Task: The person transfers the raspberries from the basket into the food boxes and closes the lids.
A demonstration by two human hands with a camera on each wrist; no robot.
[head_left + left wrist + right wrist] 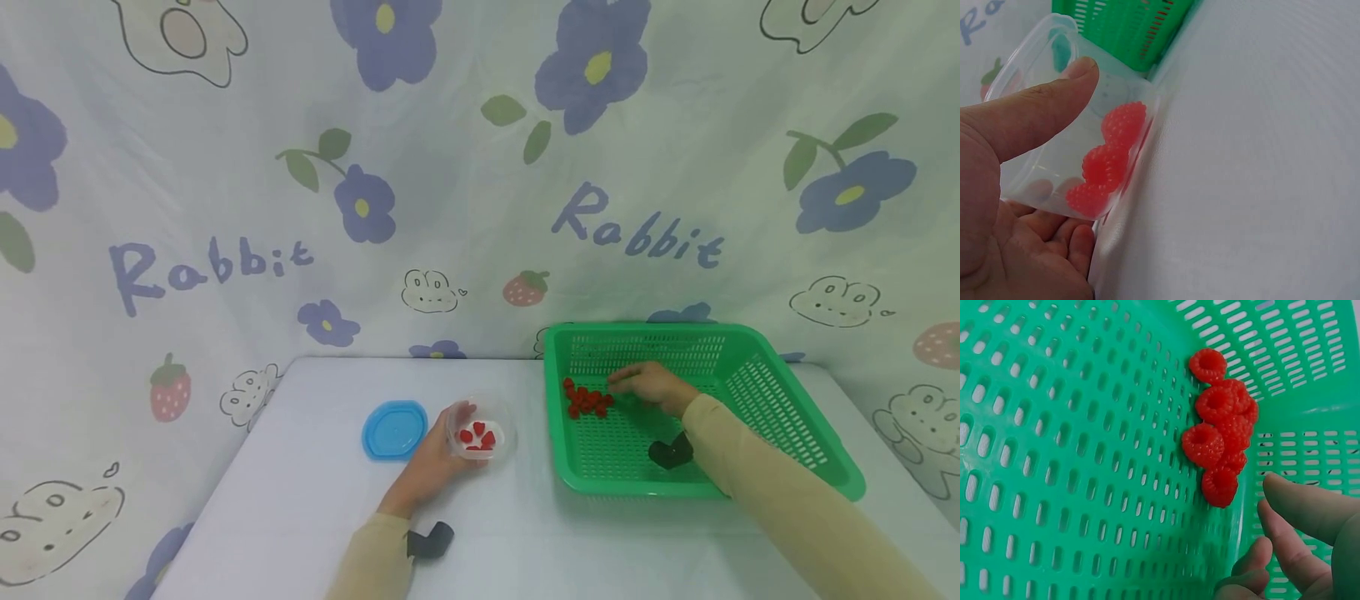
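Note:
My left hand (pixel 437 457) grips a clear plastic container (pixel 1113 78) standing on the white table, thumb on the near side and fingers around the other. Several red raspberries (pixel 1105 167) lie at its bottom. Over at the right, my right hand (pixel 654 387) reaches into a green basket (pixel 637 482). A cluster of raspberries (pixel 1219 425) sits in the basket's far left corner, some with their hollow ends showing. Beside that cluster, the right thumb (pixel 1300 500) and fingers are apart, with nothing between them.
A blue lid (pixel 395 430) lies flat on the table (pixel 300 500), left of the container. The basket has slotted, raised walls and stands near the table's back edge. Behind the table hangs a printed curtain (pixel 450 125). Black wrist mounts (pixel 432 540) sit at both cuffs.

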